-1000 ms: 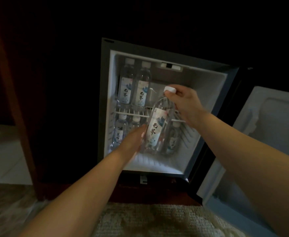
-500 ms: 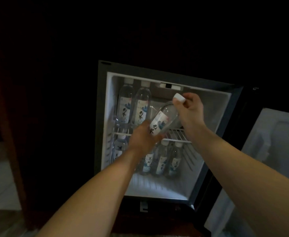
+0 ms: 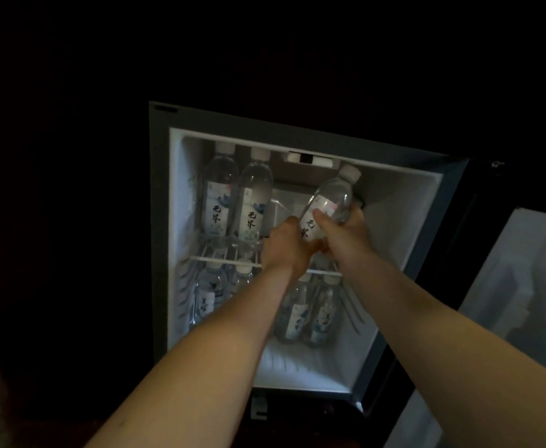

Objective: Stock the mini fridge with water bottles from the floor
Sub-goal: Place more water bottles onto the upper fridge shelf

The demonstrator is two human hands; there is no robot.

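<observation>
Mini fridge (image 3: 404, 221): stands open in a dark recess, with its door (image 3: 523, 286) swung out to the right.

Wire shelf (image 3: 220, 259): splits the cavity into an upper and a lower tier. The right part of the upper tier has no bottle standing on it.

Stocked bottles: two stand upright at the upper left (image 3: 220, 195) (image 3: 255, 202). Several more stand on the floor of the lower tier (image 3: 294, 312).

Held bottle (image 3: 330, 202): inside the upper tier, above the shelf and just right of the two standing ones. It is tilted, with its cap (image 3: 350, 173) towards the upper right and close under the ceiling.

Right grip (image 3: 346, 231): wrapped round the label, thumb across the front.

Left grip (image 3: 284, 247): closed on the bottle's lower end. Its fingers are mostly hidden behind the bottle.

Step in hand, as judged: placing this bottle on the upper shelf.

Next move calls for swinging the base down onto the wires and bringing the bottle upright beside its neighbour. The cap has to stay clear of the ceiling fitting. Both grips should let go only once the bottle stands steady, as the wire footing may let it tip
</observation>
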